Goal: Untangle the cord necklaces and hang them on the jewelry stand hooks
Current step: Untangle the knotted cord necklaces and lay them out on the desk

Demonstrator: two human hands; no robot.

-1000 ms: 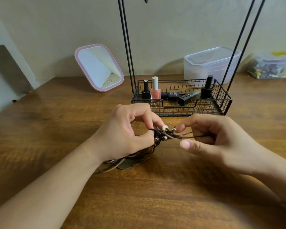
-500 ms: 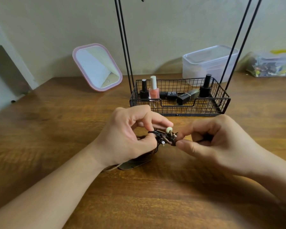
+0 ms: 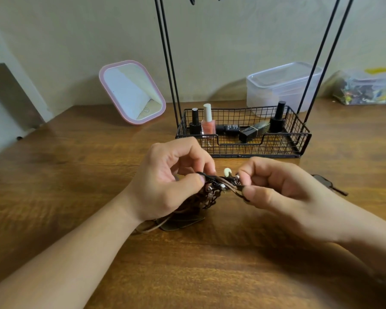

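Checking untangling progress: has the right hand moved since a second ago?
Yes. The right hand has drawn leftward toward the left hand, judged against the wire basket, pinching the tangled cords closer in.

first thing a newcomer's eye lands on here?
The two hands at centre: left hand and right hand both pinch a knot of dark cords with a pale bead on top, just above the table. Behind them stands the black wire basket of the stand, holding nail polish bottles. To its left, a pink-rimmed mirror leans against the wall.
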